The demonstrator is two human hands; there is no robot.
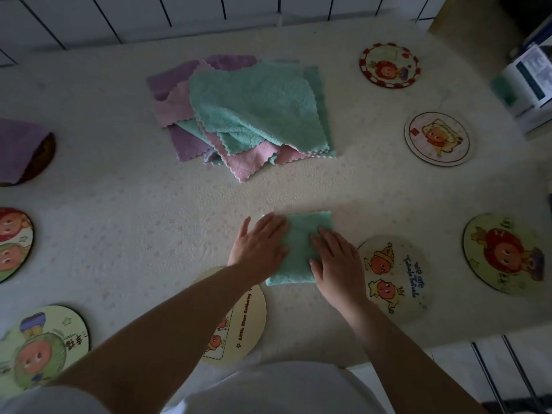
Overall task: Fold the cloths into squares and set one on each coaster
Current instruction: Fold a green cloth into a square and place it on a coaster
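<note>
- Cloth [301,249], teal and already folded small, lies flat on the table [119,204] right in front of the person, under both palms.
- Left hand [260,246] rests on the cloth's left edge with fingers straight and spread, pressing down and gripping nothing; part of that hand sits on the bare table beside the cloth.
- Right hand [334,258] lies flat on the cloth's right half, fingers straight and pointing away from the body, also pressing rather than holding.
- As folded, the cloth looks a little longer front-to-back than side-to-side, so its long axis runs away from the person; I judge it may need one more tidy or fold to read as a square.
- Nearest free coasters: one with two crowned figures [394,276] just to the right of the cloth, nearly touching the right hand, and one with a dashed frame [236,318] just below and left, partly under the left forearm.
- The right hand is nearer the right coaster, so a short sideways slide seems the likely way to place it.
- Open table lies between the folded cloth and the pile of unfolded cloths [239,115] farther back, giving room to work.
- More coasters ring the table; one at far left [44,156] already carries a purple cloth [18,147].
- The table's near edge is close below the right forearm.
</note>
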